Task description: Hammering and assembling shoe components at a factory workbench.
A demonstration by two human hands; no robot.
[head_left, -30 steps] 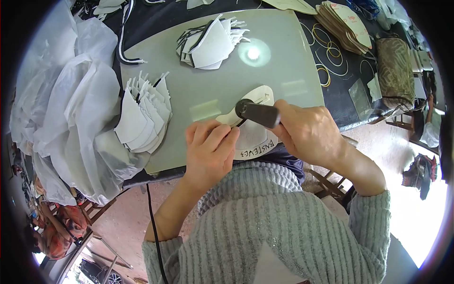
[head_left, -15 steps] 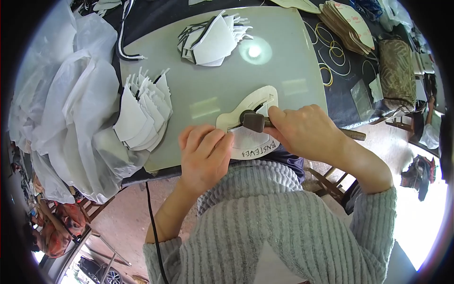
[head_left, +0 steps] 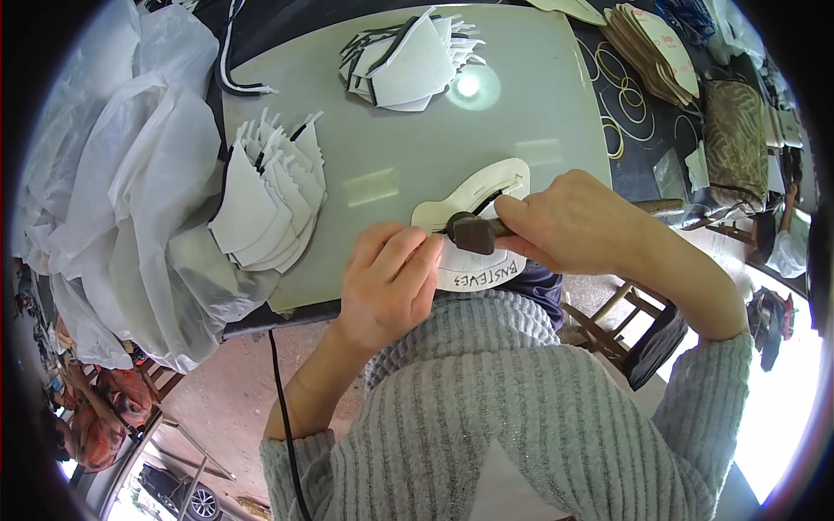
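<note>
A cream cut-out template (head_left: 469,191) with dark lettering on its near edge lies at the front of the table. A white flat piece with a black strip along its edge lies on it, partly hidden by my hands and the tool. Wrapped round the handle of a hammer (head_left: 474,236), my right hand (head_left: 573,221) keeps its dark head over the piece. My left hand (head_left: 391,282) is closed, its fingertips pressed together at the piece's left edge, beside the hammer head. What lies under those fingertips is largely hidden.
White cut pieces with black edging form one pile (head_left: 269,204) at left and another (head_left: 413,65) at the back. A large translucent plastic bag (head_left: 130,191) covers the left side. To the right are yellow and white rings (head_left: 625,91), brown stacked pieces (head_left: 651,48) and a patterned roll (head_left: 734,143).
The hammer handle's far end has swung up, and my right wrist is higher. The hammer head stays over the piece. My left hand stays at its edge; the whole view has shifted slightly.
</note>
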